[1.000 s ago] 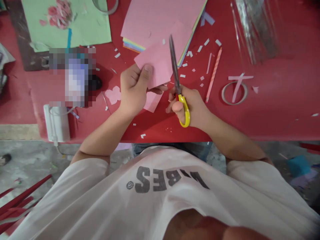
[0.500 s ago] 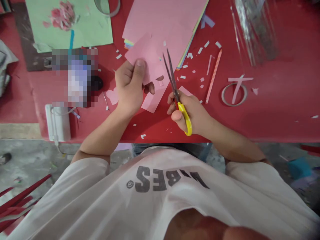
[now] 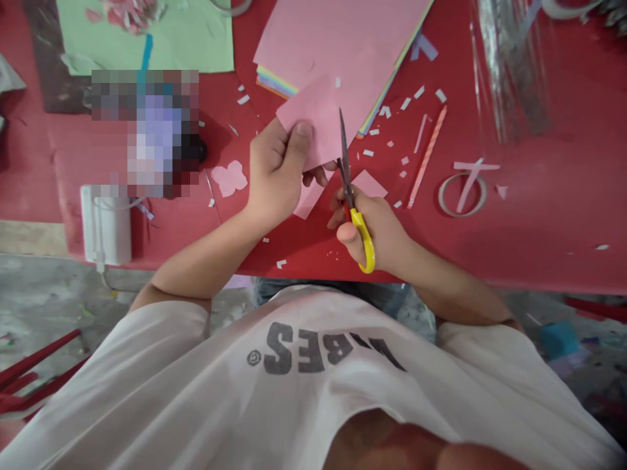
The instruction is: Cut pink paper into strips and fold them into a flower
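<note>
My left hand (image 3: 277,173) pinches a piece of pink paper (image 3: 318,124) between thumb and fingers, holding it just above the red table (image 3: 539,215). My right hand (image 3: 375,228) grips yellow-handled scissors (image 3: 353,196); their blades are nearly closed and lie across the right edge of the pink paper. A loose pink offcut (image 3: 368,184) lies on the table beside the right hand, and another pink scrap (image 3: 306,202) shows under the left hand.
A stack of coloured paper sheets (image 3: 343,39) lies at the back. A green sheet (image 3: 157,39) with pink bits sits back left. A flower-shaped pink cutout (image 3: 229,177), a striped pencil (image 3: 427,156), a tape ring (image 3: 463,194), clear wrap (image 3: 514,72) and a white box (image 3: 106,225) are around.
The scissor blades, spread half a second ago, have closed onto the pink paper. My left hand has shifted the paper right toward the blades. The view has drifted slightly.
</note>
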Demonstrator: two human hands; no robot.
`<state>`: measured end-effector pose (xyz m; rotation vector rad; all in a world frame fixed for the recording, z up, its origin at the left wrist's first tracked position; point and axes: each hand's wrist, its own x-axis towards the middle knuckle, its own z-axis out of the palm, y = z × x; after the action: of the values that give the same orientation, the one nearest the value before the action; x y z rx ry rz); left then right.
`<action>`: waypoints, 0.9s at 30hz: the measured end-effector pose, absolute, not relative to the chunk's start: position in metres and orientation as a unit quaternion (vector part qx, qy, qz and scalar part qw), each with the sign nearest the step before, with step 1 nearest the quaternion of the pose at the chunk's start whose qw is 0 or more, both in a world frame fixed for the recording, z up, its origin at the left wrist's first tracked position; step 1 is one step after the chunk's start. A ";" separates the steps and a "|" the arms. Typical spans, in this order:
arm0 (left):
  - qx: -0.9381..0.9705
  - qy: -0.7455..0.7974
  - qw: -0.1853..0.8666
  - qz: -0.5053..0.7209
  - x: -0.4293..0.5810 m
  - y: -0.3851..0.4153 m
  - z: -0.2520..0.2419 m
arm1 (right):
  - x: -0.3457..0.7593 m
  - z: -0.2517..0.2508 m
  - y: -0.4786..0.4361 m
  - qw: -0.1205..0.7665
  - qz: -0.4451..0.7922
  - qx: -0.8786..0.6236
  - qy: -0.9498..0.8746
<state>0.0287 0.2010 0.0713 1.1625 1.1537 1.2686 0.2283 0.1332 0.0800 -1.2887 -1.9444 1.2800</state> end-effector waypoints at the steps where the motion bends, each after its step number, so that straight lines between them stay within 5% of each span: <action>1: 0.487 0.480 0.506 0.526 0.029 0.201 0.072 | 0.228 0.081 0.133 0.237 0.464 -0.472 -0.711; 27: 0.485 0.474 0.537 0.502 0.028 0.195 0.078 | 0.229 0.088 0.135 0.213 0.438 -0.483 -0.727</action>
<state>0.0283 0.1948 0.0783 1.1557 1.1284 1.1941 0.2287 0.1347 0.0881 -1.3398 -2.0189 1.2168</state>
